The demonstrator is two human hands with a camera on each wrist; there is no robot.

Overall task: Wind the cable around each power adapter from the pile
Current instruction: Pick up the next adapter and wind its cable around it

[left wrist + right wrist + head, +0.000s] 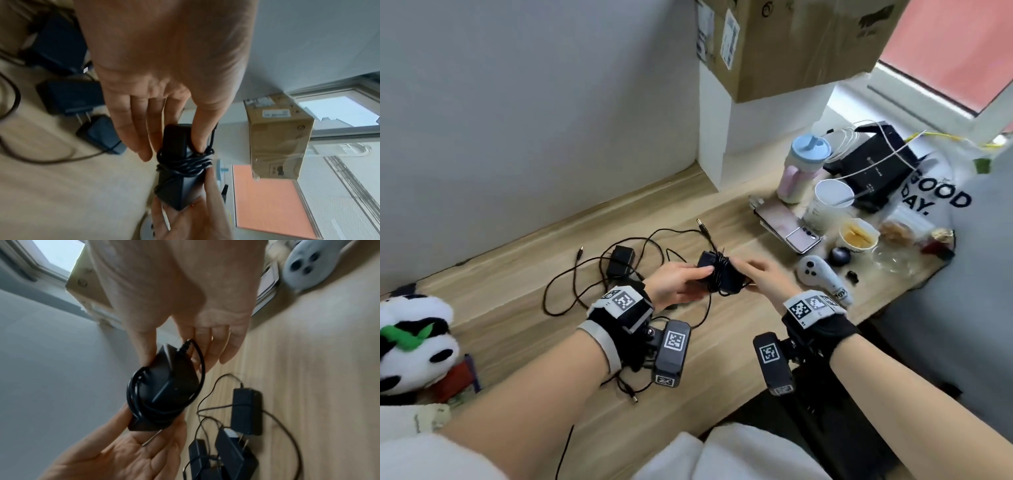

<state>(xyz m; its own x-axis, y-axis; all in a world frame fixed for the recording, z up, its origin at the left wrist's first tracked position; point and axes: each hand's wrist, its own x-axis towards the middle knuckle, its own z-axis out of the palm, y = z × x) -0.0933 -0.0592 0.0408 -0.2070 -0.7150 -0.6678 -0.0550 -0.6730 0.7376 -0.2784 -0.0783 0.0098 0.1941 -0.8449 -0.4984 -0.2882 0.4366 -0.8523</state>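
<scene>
Left hand (678,279) and right hand (763,274) pinch opposite ends of 1 adapter (717,274). Risk: cable (719,270) coils slip loose if grip relaxes; free tail snags pile (619,263).

Left hand (677,281), right hand (765,278) raised; fingers pinching

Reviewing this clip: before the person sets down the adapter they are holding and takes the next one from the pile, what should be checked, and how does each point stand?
1. Held adapter gripped at both ends by left hand and right hand: ok.
2. Cable coiled around its body: ok, several turns.
3. Loose end tucked in: cannot tell; a strand near the fingers still arcs free.
4. Unwound adapters left on the desk: ok, one at, cords tangled.
5. Free spot to set it down: ok.
</scene>
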